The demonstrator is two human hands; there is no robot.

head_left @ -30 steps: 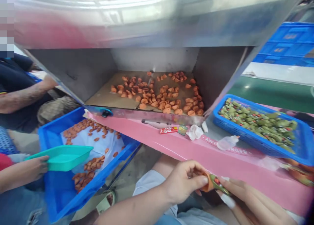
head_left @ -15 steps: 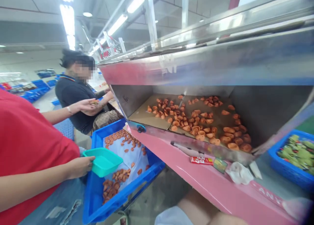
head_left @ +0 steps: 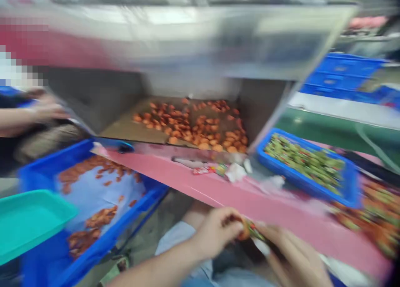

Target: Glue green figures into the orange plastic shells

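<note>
The picture is smeared by motion. My left hand [head_left: 217, 230] and my right hand [head_left: 289, 255] meet low in the middle, over my lap. My left hand's fingers are curled round a small orange piece [head_left: 243, 233]. Against it my right hand pinches a small green piece [head_left: 256, 233] with red on it. The two pieces touch between my fingertips. Just beyond my hands runs the pink ledge [head_left: 218, 191] of the workbench.
A steel hopper [head_left: 187, 124] holds several orange pieces. A blue basket [head_left: 308, 166] of green pieces sits at right. A blue crate [head_left: 90, 199] with orange pieces stands at left. A teal tray [head_left: 28, 220] and another person's hand [head_left: 46, 109] show at far left.
The camera swung up and left toward two other people, then came back down. My hands dropped out of view and are back, still holding the orange and green pieces together.
</note>
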